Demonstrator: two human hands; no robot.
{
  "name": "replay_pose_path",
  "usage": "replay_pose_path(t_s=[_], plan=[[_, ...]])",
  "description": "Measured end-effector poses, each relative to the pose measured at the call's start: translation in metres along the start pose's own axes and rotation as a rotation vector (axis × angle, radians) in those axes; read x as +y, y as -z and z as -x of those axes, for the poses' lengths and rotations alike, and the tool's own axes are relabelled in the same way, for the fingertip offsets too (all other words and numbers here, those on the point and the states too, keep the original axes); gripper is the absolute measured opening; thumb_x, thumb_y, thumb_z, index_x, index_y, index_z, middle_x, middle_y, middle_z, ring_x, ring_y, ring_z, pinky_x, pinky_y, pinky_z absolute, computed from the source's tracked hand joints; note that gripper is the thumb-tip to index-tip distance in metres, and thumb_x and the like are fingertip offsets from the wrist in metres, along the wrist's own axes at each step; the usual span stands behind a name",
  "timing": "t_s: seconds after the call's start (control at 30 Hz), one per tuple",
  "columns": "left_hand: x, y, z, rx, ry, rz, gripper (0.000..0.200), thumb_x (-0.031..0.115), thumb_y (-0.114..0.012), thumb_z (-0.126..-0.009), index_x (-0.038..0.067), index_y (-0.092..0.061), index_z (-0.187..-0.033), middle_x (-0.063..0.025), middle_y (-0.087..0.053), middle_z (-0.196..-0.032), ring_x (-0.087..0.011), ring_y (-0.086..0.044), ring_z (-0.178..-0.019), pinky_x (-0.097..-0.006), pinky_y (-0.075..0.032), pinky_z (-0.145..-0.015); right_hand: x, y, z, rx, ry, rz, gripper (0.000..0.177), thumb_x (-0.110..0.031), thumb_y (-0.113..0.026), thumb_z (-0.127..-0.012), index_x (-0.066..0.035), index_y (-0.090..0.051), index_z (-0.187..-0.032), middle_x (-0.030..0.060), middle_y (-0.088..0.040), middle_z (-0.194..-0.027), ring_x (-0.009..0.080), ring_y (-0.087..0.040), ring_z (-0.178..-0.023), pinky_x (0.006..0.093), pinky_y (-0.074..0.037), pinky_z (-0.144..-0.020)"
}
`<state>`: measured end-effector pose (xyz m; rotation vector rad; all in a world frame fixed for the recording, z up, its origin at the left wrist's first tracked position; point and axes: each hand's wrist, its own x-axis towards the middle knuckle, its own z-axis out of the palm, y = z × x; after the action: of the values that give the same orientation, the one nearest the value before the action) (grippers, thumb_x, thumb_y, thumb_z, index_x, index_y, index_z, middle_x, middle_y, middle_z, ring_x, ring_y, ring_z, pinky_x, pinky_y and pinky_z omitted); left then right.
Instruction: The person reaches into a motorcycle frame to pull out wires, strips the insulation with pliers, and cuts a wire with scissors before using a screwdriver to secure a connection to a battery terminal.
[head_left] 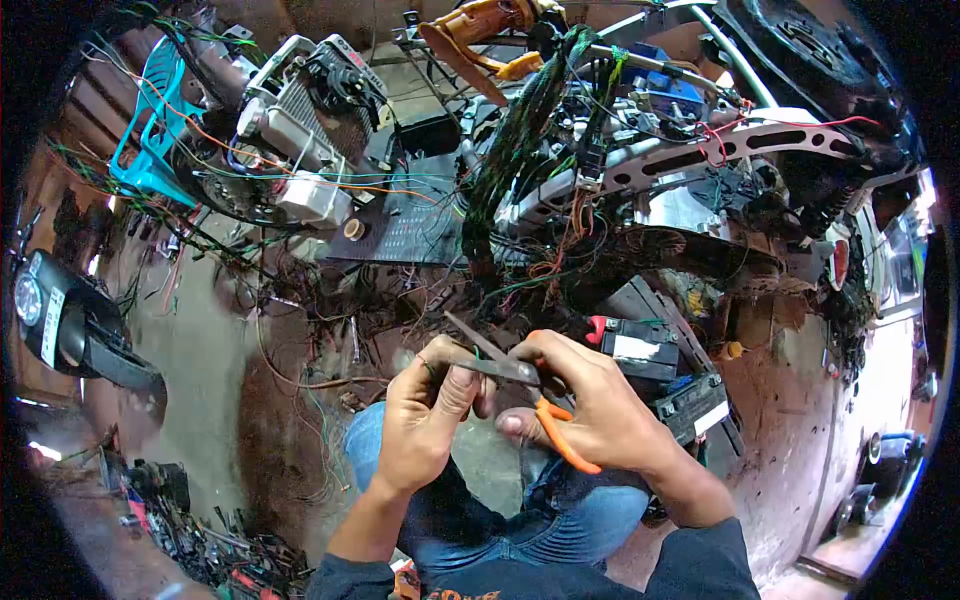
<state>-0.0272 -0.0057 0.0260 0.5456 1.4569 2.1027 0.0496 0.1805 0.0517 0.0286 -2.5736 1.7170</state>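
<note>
My right hand point(592, 405) holds a pair of scissors point(555, 411) with orange handles. Their dark metal blades stand apart and point left, toward my other hand. My left hand point(422, 422) is closed in a pinch, its thumb beside the lower blade. A thin dark wire point(430, 368) shows at these fingers, with a bit of green near the blades; most of it is hidden. Both hands are above my lap, in front of a thick wiring harness point(520, 150) that hangs from a vehicle frame.
Loose wires point(330, 385) lie across the dirty floor. Two black batteries point(640, 350) stand to the right. The metal frame point(690, 155) spans the upper right. A teal plastic chair point(160, 120) and a radiator point(315, 100) are at the upper left, with a black motorcycle part point(75, 330) below.
</note>
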Motion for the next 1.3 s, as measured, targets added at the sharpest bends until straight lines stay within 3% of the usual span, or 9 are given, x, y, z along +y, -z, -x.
replay_pose_path(t_s=[0.57,0.73,0.9,0.97,1.03,1.13,1.17,1.27,1.3], plan=[[0.002,0.006,0.004,0.027,0.22,0.202,0.027,0.031,-0.061,-0.106,0.005,-0.061,-0.101,0.0062,-0.051,-0.075,-0.0014,-0.04,-0.058,-0.0181,-0.031,-0.053,0.001,-0.002,0.002,0.035,0.099,0.12,0.05,-0.032,-0.088,-0.08,-0.001,-0.066,-0.111,0.0158,-0.067,-0.098,0.0337,-0.068,-0.087,0.0399,-0.055,-0.074],[0.0,-0.013,0.012,0.267,0.255,0.375,0.023,0.034,-0.065,-0.1,0.012,-0.06,-0.104,0.008,-0.042,-0.071,-0.0027,-0.037,-0.057,-0.0195,-0.033,-0.047,-0.012,-0.008,0.001,0.049,0.046,-0.028,0.045,-0.026,-0.089,-0.079,0.0,-0.066,-0.109,0.0159,-0.069,-0.094,0.0316,-0.07,-0.084,0.0387,-0.055,-0.073],[-0.008,-0.018,0.004,0.417,0.068,0.576,0.017,0.032,-0.058,-0.102,0.016,-0.064,-0.104,0.0065,-0.065,-0.089,-0.0039,-0.059,-0.077,-0.0219,-0.05,-0.07,-0.016,-0.023,-0.002,0.141,0.0,-0.202,0.039,-0.027,-0.084,-0.083,0.0,-0.064,-0.104,0.0193,-0.067,-0.089,0.0333,-0.069,-0.081,0.0401,-0.054,-0.073],[-0.004,-0.038,-0.011,0.735,-0.074,0.278,0.018,0.033,-0.059,-0.1,0.017,-0.059,-0.092,0.0075,-0.058,-0.08,-0.003,-0.055,-0.07,-0.0216,-0.049,-0.068,-0.012,-0.035,-0.004,0.221,0.059,-0.217,0.044,-0.025,-0.088,-0.081,0.0,-0.064,-0.108,0.011,-0.066,-0.087,0.0152,-0.062,-0.078,0.0324,-0.051,-0.068],[-0.012,0.007,-0.004,0.475,-0.049,0.49,0.02,0.034,-0.056,-0.101,0.015,-0.06,-0.099,0.0052,-0.063,-0.087,-0.0079,-0.06,-0.078,-0.0311,-0.052,-0.074,-0.011,-0.043,-0.006,0.315,0.116,-0.163,0.043,-0.027,-0.085,-0.082,0.0,-0.064,-0.108,0.0152,-0.067,-0.095,0.0291,-0.067,-0.082,0.0376,-0.053,-0.071],[0.03,-0.073,-0.026,0.663,0.07,0.495,0.022,0.035,-0.052,-0.104,0.016,-0.055,-0.093,0.0068,-0.054,-0.07,-0.0046,-0.053,-0.064,-0.0223,-0.045,-0.06,-0.02,-0.047,-0.012,0.46,0.134,-0.259,0.035,-0.025,-0.076,-0.088,0.0,-0.061,-0.108,0.023,-0.066,-0.094,0.0359,-0.069,-0.084,0.0452,-0.053,-0.074],[0.0,-0.011,-0.012,-0.059,-0.014,0.981,0.03,0.034,-0.048,-0.106,0.018,-0.041,-0.081,0.0086,-0.034,-0.056,-0.0026,-0.033,-0.045,-0.0229,-0.033,-0.042,-0.02,-0.047,-0.016,0.737,-0.009,-0.426,0.034,-0.027,-0.074,-0.094,0.001,-0.06,-0.107,0.0221,-0.066,-0.091,0.0241,-0.066,-0.078,0.0416,-0.052,-0.072],[-0.009,-0.033,0.009,-0.217,-0.156,0.796,0.033,0.027,-0.042,-0.107,0.02,-0.03,-0.077,0.0107,-0.016,-0.053,-0.0013,-0.011,-0.037,-0.0255,-0.014,-0.033,-0.009,-0.02,-0.016,0.746,-0.121,-0.421,0.037,-0.031,-0.074,-0.097,0.001,-0.058,-0.103,0.0151,-0.062,-0.084,0.0136,-0.051,-0.07,0.0349,-0.047,-0.061],[-0.012,-0.024,0.004,-0.207,-0.121,0.858,0.034,0.027,-0.044,-0.106,0.02,-0.031,-0.075,0.0113,-0.018,-0.053,-0.0007,-0.011,-0.038,-0.0245,-0.014,-0.034,-0.012,-0.028,-0.008,0.829,0.116,-0.399,0.037,-0.03,-0.076,-0.096,0.0,-0.056,-0.103,0.0148,-0.06,-0.081,0.0129,-0.051,-0.069,0.0332,-0.046,-0.06]])
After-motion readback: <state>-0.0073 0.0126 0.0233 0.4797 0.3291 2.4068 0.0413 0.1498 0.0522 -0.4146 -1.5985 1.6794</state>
